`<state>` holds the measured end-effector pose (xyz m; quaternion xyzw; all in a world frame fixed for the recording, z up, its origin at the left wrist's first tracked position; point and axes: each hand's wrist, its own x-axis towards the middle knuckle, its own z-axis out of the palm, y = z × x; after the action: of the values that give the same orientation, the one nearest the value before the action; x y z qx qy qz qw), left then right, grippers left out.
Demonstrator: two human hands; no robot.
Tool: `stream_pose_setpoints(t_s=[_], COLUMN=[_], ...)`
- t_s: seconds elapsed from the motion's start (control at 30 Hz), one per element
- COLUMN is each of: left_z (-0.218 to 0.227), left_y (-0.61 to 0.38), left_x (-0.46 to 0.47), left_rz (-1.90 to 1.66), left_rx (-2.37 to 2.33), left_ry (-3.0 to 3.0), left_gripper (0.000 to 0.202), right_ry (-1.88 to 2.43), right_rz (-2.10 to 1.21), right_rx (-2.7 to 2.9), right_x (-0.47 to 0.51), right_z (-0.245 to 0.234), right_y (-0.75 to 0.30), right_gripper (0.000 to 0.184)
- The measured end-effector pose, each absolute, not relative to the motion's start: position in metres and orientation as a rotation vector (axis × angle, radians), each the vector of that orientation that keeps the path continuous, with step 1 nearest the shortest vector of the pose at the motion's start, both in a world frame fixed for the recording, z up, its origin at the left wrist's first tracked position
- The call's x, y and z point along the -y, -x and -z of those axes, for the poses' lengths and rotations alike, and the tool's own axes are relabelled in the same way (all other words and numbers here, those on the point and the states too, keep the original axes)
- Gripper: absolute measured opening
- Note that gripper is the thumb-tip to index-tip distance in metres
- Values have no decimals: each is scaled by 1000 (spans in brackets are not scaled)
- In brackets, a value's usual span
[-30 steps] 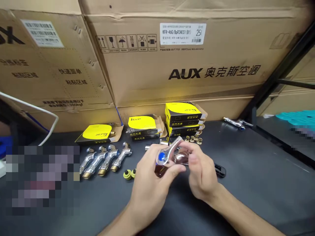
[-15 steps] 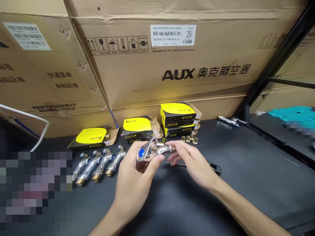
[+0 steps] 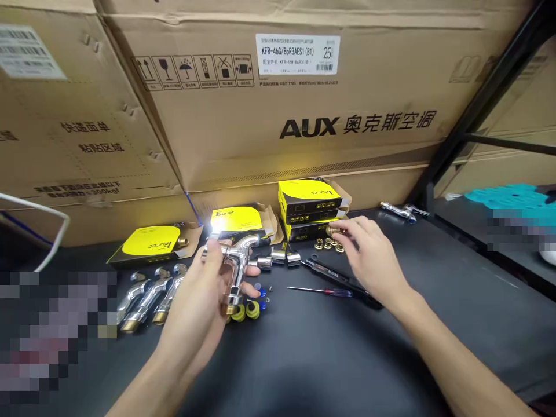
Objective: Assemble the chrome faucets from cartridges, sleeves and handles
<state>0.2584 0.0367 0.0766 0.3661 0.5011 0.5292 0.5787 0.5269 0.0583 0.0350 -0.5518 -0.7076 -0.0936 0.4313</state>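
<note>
My left hand (image 3: 195,307) is wrapped round a chrome faucet (image 3: 238,263), its brass-threaded end pointing down and its curved spout to the upper right. The lever handle is partly hidden by glare and my thumb. My right hand (image 3: 376,258) pinches a small brass fitting (image 3: 333,230) in its fingertips, just above several similar brass fittings (image 3: 329,244) on the dark table. Left of my left hand, several chrome faucet bodies (image 3: 143,304) lie in a row. Short chrome sleeves (image 3: 278,256) and yellow-green caps (image 3: 252,310) lie around the held faucet.
A screwdriver (image 3: 319,291) and a long black tool (image 3: 334,273) lie between my hands. Behind stand yellow-and-black faucet boxes (image 3: 310,194), backed by a large carton (image 3: 304,156). Another faucet (image 3: 397,212) lies far right, near a black metal frame (image 3: 463,133).
My hands have moved apart. The right went from the faucet's end over to the loose fittings, carrying a brass fitting. My left hand moved left and turned the faucet, threaded end now down.
</note>
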Motion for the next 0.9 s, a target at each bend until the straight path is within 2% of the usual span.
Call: stream_pose_setpoints(t_s=[0.07, 0.17, 0.37, 0.43, 0.53, 0.63, 0.73, 0.8, 0.9], left_z=[-79, -79, -74, -74, -73, -72, -72, -73, -73], left_y=[-256, -256, -257, -257, -258, -258, -258, -258, -259], left_x=[-37, -36, -38, -38, -37, -36, -36, -36, -36], left_rz=[-1254, -1247, -1198, -1188, -1179, -1171, -1163, -1159, -1168], left_rx=[-1167, -1152, -1165, -1168, -1167, -1181, -1194, -1190, -1178], left_ry=[-881, -900, -947, -951, -958, -973, -979, -977, -970], left_gripper=[51, 49, 47, 48, 47, 47, 49, 49, 50], right_ry=[1464, 1450, 1037, 907, 881, 1096, 1389, 1561, 1640], right_rz=[200, -30, -1152, -1347, -1434, -1203, -687, -185, 139], right_rx=[1877, 1910, 1244, 1109, 1086, 1329, 1611, 1851, 2111], right_x=[-67, -71, -60, -57, -54, -55, -59, -61, -62], right_z=[-31, -27, -37, -38, -38, -36, -32, -26, -21], right_y=[-543, -549, -533, -527, -520, -521, -536, -550, -562], right_gripper=[23, 25, 34, 32, 30, 33, 23, 16, 14])
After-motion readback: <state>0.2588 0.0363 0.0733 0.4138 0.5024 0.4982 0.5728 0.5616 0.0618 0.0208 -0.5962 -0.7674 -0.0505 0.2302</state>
